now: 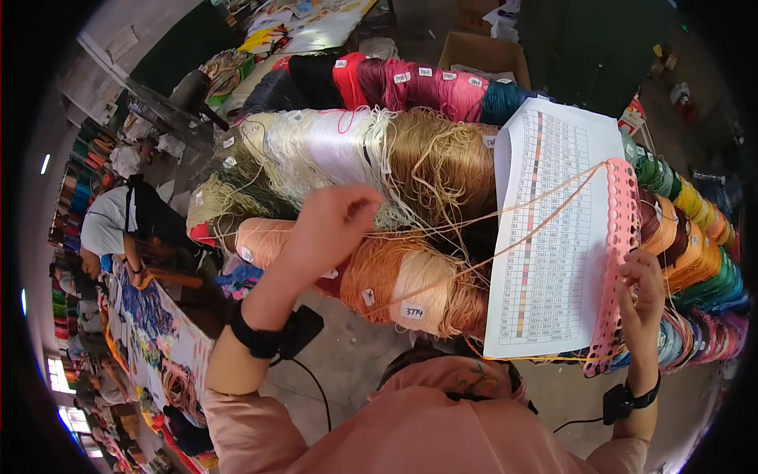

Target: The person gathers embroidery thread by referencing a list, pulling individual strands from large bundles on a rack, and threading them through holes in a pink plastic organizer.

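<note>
My left hand (335,225) is raised over the thread hanks, its fingers curled together; what they hold, if anything, I cannot make out. Below it hang orange and peach thread hanks (367,272), with a cream hank (418,288) bearing a white tag. My right hand (643,288) pinches the edge of a long pink perforated strip (621,213). Beside the strip lies a white printed chart (545,229) with rows and small colour swatches. From the strip's top, peach threads (545,197) stretch left across the chart toward the hanks near my left hand.
Behind are white hanks (339,142), brown hanks (434,158) and a row of red and pink hanks (426,87). More coloured hanks (695,245) hang at the right. A cardboard box (485,59) stands at the back. Another person (118,229) works at a table on the left.
</note>
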Motion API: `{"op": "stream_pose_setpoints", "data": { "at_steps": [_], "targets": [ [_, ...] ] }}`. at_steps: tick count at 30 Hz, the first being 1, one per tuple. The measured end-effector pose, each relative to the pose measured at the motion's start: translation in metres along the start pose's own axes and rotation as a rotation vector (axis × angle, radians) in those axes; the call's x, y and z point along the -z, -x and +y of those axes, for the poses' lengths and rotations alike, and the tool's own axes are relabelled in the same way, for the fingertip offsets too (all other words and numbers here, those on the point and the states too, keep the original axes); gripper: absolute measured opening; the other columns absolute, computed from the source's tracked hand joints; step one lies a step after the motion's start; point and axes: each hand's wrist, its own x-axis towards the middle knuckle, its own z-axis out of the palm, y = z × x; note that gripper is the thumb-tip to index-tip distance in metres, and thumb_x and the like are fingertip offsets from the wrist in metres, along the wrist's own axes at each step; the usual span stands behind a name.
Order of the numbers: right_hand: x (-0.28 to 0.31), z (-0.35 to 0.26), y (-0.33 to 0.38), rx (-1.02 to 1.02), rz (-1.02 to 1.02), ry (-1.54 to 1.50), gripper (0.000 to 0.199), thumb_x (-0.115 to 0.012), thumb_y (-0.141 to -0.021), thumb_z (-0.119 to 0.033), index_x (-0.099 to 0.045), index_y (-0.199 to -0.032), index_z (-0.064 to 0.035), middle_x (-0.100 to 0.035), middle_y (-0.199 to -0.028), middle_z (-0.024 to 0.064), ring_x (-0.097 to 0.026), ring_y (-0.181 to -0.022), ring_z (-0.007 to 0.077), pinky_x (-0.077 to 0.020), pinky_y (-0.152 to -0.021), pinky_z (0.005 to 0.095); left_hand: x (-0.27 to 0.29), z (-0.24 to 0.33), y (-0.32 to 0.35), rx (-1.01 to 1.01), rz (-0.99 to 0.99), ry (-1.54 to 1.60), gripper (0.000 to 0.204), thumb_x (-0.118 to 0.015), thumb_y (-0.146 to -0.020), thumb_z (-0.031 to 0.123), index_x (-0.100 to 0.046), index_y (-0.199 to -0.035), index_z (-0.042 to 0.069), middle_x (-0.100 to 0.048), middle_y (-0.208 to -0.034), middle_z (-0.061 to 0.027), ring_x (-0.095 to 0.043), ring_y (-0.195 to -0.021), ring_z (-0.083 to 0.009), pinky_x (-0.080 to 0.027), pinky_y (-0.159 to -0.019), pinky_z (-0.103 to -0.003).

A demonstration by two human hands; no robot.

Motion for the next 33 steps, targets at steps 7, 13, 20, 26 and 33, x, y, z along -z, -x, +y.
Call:
{"op": "stream_pose_setpoints", "data": {
  "at_steps": [7,13,20,26,33],
  "targets": [
    [-0.009,-0.024,-0.013,0.124,-0.051,-0.017,0.019,-0.054,-0.068,0.001,-0.053,-0.087,-0.0010,-0.047,-0.093,0.0090,-0.046,-0.076,0.0164,-0.0385,-0.063,0.0243,0.005,-0.035,-0.049,0.198,0.077,0.153,0.011,-0.056,-0.076,0.008,-0.059,-0.082,0.000,-0.059,-0.067,-0.0039,-0.055,-0.055,-0.0062,-0.041,-0.047,-0.018],
    [-0.007,-0.028,-0.011,0.100,-0.052,-0.014,0.019,-0.054,-0.068,0.001,-0.053,-0.087,-0.0010,-0.047,-0.093,0.0095,-0.047,-0.077,0.0172,-0.0394,-0.063,0.0254,0.004,-0.037,-0.056,0.211,0.062,0.133,0.012,-0.057,-0.075,0.010,-0.059,-0.081,-0.001,-0.060,-0.066,-0.0036,-0.057,-0.054,-0.0080,-0.041,-0.043,-0.018],
    [-0.011,-0.033,-0.008,0.101,-0.068,-0.056,0.019,-0.054,-0.067,0.002,-0.053,-0.086,-0.0001,-0.047,-0.094,0.0098,-0.046,-0.077,0.0167,-0.0396,-0.063,0.0249,-0.004,-0.046,-0.066,0.210,0.058,0.164,0.013,-0.057,-0.072,0.010,-0.059,-0.072,-0.003,-0.060,-0.060,-0.0089,-0.060,-0.052,-0.0133,-0.045,-0.050,-0.023],
    [-0.008,-0.041,-0.014,0.113,-0.075,-0.069,0.018,-0.054,-0.067,0.004,-0.053,-0.084,0.0004,-0.047,-0.093,0.0106,-0.048,-0.074,0.0156,-0.0400,-0.061,0.0239,0.011,-0.045,-0.047,0.262,0.065,0.328,0.013,-0.054,-0.079,0.013,-0.053,-0.085,0.002,-0.059,-0.077,-0.0050,-0.055,-0.052,-0.0076,-0.036,-0.040,-0.018],
    [-0.028,-0.082,-0.050,0.340,-0.242,-0.188,0.016,-0.053,-0.070,0.005,-0.055,-0.085,0.0010,-0.052,-0.091,0.0131,-0.052,-0.072,0.0174,-0.0422,-0.059,0.0262,0.032,0.014,-0.011,0.138,0.071,0.607,0.010,-0.049,-0.083,0.013,-0.050,-0.088,0.004,-0.058,-0.082,-0.0047,-0.053,-0.051,-0.0068,-0.036,-0.043,-0.015]
  ]
}}
